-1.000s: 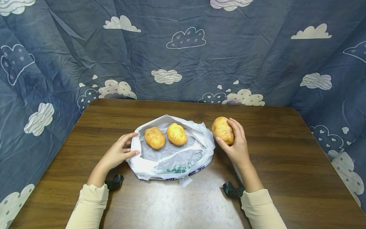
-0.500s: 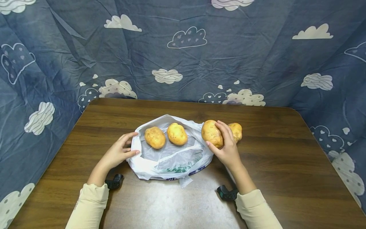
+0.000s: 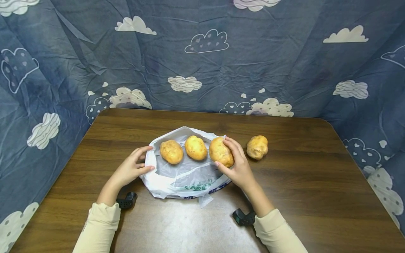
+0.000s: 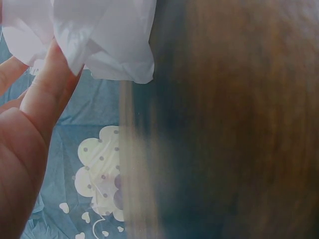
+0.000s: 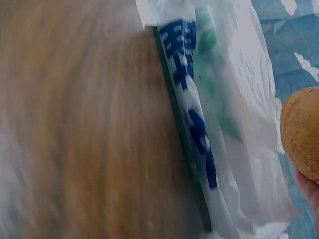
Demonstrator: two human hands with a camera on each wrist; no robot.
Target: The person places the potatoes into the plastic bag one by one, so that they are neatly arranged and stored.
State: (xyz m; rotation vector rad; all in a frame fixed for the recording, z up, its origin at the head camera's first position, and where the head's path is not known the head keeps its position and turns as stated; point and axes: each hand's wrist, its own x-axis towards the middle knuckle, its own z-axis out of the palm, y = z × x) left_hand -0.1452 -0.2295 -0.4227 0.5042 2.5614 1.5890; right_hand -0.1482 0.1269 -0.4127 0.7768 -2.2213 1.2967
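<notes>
A white plastic bag [image 3: 186, 175] lies on the table with its mouth spread wide. Two potatoes, one on the left [image 3: 171, 151] and one beside it [image 3: 196, 148], lie inside. My left hand [image 3: 131, 167] holds the bag's left rim with thumb and fingers; in the left wrist view the thumb tip is hidden by the white plastic [image 4: 109, 40]. My right hand [image 3: 237, 167] grips a third, larger potato [image 3: 220, 151] over the right rim of the bag. That potato [image 5: 303, 132] shows at the edge of the right wrist view.
Another potato [image 3: 257, 147] lies on the wooden table [image 3: 316, 175] right of the bag. Behind the table hangs a blue cloth [image 3: 205, 70] with cloud prints.
My right hand has carried the gripped potato leftward, from beside the bag to over its right rim. The potato on the table has come into sight. My left hand has stayed put.
</notes>
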